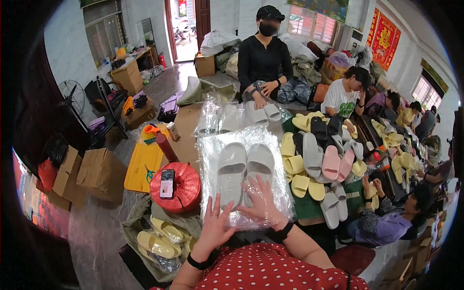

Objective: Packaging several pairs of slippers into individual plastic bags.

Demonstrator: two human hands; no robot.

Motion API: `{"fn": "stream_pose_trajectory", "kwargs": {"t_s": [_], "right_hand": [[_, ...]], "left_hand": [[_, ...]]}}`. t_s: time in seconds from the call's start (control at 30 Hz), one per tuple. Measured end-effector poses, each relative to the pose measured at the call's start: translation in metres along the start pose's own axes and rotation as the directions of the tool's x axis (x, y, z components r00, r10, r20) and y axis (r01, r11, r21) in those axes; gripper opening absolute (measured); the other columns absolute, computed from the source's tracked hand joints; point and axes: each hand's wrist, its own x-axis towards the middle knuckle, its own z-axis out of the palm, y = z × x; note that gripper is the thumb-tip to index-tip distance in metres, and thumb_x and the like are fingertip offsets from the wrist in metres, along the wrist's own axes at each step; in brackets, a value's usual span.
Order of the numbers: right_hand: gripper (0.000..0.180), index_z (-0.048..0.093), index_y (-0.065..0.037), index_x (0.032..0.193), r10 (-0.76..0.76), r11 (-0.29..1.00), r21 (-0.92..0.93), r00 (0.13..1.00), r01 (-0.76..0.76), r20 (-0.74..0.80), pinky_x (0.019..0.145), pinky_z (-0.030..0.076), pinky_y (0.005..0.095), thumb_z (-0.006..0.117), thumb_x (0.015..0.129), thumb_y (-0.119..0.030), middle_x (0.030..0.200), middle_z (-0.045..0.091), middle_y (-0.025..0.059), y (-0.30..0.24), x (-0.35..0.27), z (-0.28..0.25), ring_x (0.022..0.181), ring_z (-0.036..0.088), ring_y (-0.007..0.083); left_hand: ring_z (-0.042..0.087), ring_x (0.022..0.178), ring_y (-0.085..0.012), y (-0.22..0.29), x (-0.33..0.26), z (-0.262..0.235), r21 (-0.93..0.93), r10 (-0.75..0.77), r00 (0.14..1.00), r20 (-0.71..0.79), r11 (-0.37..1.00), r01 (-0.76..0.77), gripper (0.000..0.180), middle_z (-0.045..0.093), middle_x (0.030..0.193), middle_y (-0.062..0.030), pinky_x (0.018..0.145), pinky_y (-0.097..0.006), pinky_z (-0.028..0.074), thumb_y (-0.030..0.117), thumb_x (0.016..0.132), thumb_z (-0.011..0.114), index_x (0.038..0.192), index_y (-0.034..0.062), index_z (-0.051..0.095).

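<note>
The grey slippers (245, 170) lie inside a clear plastic bag (212, 150), just beyond both hands. The left hand (215, 225) and right hand (262, 205) press flat and open on the bag's near edge, grasping nothing.

White walls (63, 43) enclose a crowded workroom with a glossy grey floor (96, 232). An open doorway (186, 29) at the back lets in daylight, and barred windows (309, 21) brighten the far right. A red hanging (384, 34) decorates the right wall. A wooden cabinet (128, 75) stands at the left wall, a standing fan (71, 96) nearer, and 2 cardboard boxes (92, 176) sit on the floor
</note>
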Motion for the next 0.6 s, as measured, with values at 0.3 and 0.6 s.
{"fn": "stream_pose_trajectory", "kwargs": {"t_s": [0.3, 0.6], "right_hand": [[0.071, 0.048, -0.020, 0.140, 0.088, 0.992, -0.094, 0.993, -0.081, 0.073, 0.110, 0.020, 0.0656, 0.067, 0.081, -0.053, 0.147, 0.043, 0.0141, 0.007, -0.010, 0.022, 0.137, 0.034, 0.0414], [0.070, 0.046, -0.017, 0.142, 0.133, 0.978, -0.164, 0.991, -0.125, 0.034, 0.108, 0.022, 0.0649, 0.063, 0.084, -0.053, 0.144, 0.047, 0.0150, 0.004, -0.006, 0.037, 0.135, 0.037, 0.0408]], "left_hand": [[0.015, 0.142, -0.0523, -0.012, -0.013, 0.023, 0.178, -0.081, 0.975, 0.209, 0.983, 0.043, 0.079, 0.018, 0.157, -0.0252, 0.114, -0.055, 0.025, 0.024, 0.077, 0.076, 0.148, 0.0229, 0.040], [0.019, 0.144, -0.0459, -0.014, -0.022, 0.022, 0.028, -0.125, 0.981, 0.148, 0.992, 0.122, 0.045, 0.030, 0.154, -0.0212, 0.115, -0.050, 0.026, 0.002, 0.089, 0.054, 0.132, 0.0132, 0.059]]}}
